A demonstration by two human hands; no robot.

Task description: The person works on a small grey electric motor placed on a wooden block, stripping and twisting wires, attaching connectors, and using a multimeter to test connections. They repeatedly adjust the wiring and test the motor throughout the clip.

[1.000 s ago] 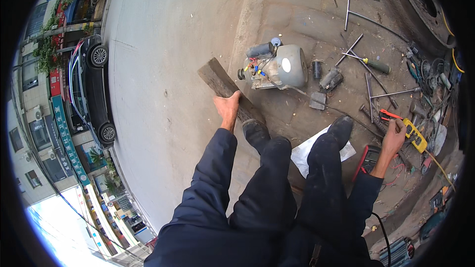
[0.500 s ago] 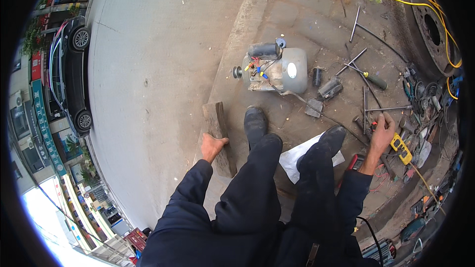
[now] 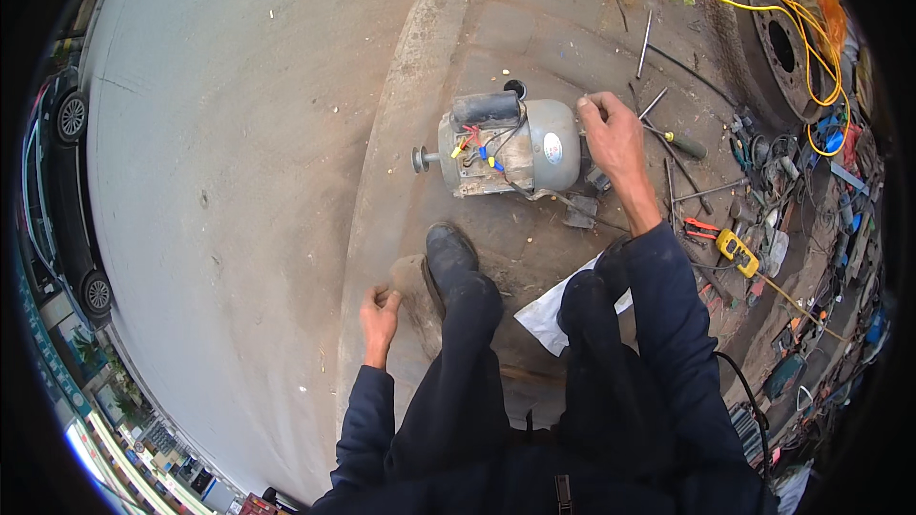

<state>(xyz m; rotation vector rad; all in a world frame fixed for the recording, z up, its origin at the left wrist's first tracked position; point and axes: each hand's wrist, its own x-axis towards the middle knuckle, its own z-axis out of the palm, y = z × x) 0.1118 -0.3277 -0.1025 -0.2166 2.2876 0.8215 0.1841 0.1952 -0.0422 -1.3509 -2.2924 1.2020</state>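
Note:
A grey electric motor (image 3: 556, 167) lies on its side on the pavement, its pulley (image 3: 420, 159) pointing left. Wires with yellow, red and blue connectors (image 3: 490, 160) come out of its open terminal area, below a dark cylindrical housing (image 3: 485, 111). Beside the motor's right end is my right hand (image 3: 618, 138), thumb and fingers drawn together; whatever they may hold is too small to see. It partly covers a dark cylinder (image 3: 597, 178). My left hand (image 3: 379, 322), fingers loosely bent and apart, hovers by a worn wooden block (image 3: 417, 296) next to my boot.
T-handled wrenches (image 3: 645, 46) and a green-handled screwdriver (image 3: 687, 145) lie to the right. Beyond them are a yellow clamp meter (image 3: 737, 250), a wheel rim (image 3: 778, 48) with yellow cable and heaped tools. A white sheet (image 3: 546, 320) lies by my feet; a car (image 3: 59, 200) stands far left.
My right hand has moved from the tools on the right up to the motor's right end. My left hand has come off the wooden block. The view has shifted.

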